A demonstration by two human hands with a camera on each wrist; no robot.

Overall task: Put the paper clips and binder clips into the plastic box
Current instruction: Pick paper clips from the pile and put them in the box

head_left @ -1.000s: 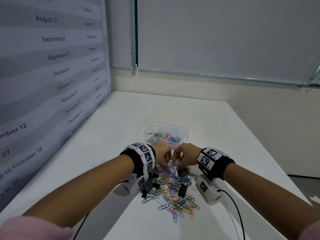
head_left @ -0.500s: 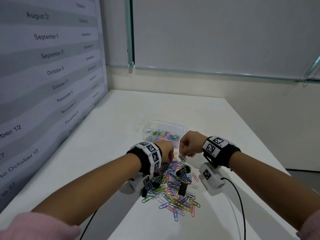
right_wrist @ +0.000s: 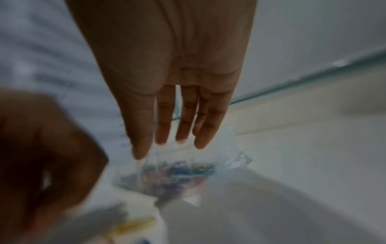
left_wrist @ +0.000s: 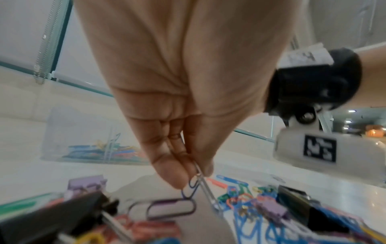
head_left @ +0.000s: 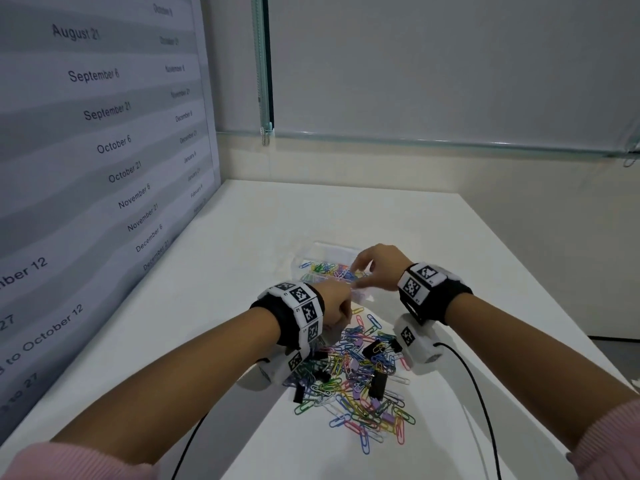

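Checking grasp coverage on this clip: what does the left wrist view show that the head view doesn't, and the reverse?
Left wrist only: the left hand pinches a silver paper clip, a blue paper clip hooked on it.
Head only: the right hand over the plastic box, and the wall calendar.
Both: the clip pile on the table.

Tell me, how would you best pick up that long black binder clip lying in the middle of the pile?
Probably from above, fingers pinching the two long sides of the black binder clip. It lies flat on top of the paper clips, its narrow body exposed, so a pinch across its width should lift it clear, though loose clips may tangle and come along.
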